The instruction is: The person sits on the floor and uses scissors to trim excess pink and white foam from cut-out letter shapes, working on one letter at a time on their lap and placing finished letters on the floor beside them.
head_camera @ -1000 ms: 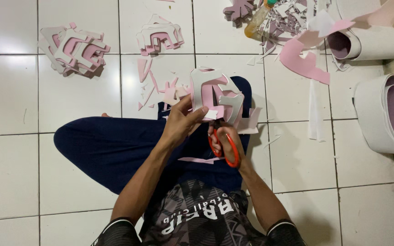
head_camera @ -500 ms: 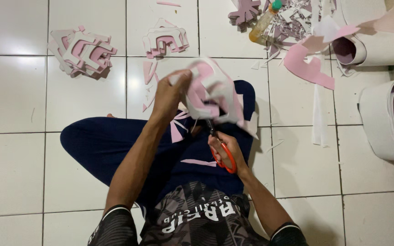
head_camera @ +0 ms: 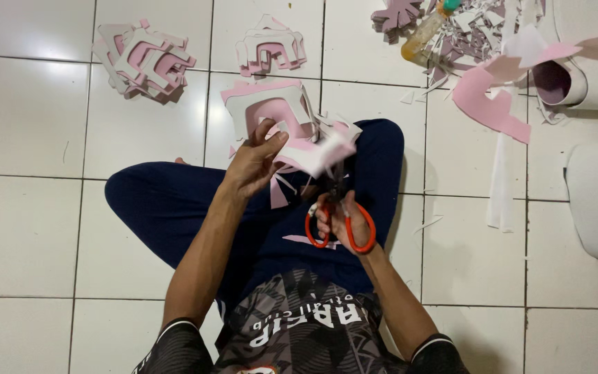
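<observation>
Head view: a seated person cuts a pink-and-white foam piece over their lap.

The left hand (head_camera: 254, 163) pinches the foam piece (head_camera: 282, 121), a flat cut-out shape, pink on one face and white at the edges, held up tilted above the dark blue trousers (head_camera: 174, 208). The right hand (head_camera: 344, 221) is closed through the orange handles of the scissors (head_camera: 337, 208); their long axis runs up and away from the body, blades pointing into the foam. More foam cut-outs (head_camera: 143, 59) lie on the tiled floor (head_camera: 29, 131).

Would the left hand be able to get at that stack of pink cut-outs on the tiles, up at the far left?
Probably not right away: the left hand is gripping a pink-and-white foam piece, and the stack lies apart on the floor, though nothing blocks the way.
</observation>
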A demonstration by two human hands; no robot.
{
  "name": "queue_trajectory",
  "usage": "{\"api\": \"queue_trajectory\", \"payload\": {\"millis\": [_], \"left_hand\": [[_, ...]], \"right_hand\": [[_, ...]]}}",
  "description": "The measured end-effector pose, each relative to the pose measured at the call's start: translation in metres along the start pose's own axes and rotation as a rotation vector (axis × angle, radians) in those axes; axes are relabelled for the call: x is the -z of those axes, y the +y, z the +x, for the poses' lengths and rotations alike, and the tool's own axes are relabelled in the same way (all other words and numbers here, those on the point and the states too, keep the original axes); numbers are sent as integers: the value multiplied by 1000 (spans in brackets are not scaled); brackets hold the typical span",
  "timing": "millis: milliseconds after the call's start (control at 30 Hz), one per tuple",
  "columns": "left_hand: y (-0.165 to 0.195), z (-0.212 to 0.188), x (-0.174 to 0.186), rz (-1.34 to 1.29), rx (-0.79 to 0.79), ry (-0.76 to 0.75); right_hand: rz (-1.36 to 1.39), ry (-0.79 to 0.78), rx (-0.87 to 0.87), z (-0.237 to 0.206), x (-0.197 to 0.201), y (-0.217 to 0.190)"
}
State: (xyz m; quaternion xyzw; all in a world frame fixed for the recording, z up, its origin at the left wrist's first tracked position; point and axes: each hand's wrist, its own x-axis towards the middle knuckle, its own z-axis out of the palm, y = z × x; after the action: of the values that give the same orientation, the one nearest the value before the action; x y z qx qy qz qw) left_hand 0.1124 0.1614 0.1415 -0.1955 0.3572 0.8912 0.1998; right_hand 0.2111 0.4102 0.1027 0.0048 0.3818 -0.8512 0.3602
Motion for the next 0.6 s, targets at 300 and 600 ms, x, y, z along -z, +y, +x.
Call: {"api": "queue_trajectory", "payload": {"millis": [300,600], "left_hand": [[-8,-33,-18,543,-278,-10],[0,-48,-7,480,-183,15]], "right_hand": [[-452,94,183,13,-33,-2],[-462,288,76,23,-38,0]]}}
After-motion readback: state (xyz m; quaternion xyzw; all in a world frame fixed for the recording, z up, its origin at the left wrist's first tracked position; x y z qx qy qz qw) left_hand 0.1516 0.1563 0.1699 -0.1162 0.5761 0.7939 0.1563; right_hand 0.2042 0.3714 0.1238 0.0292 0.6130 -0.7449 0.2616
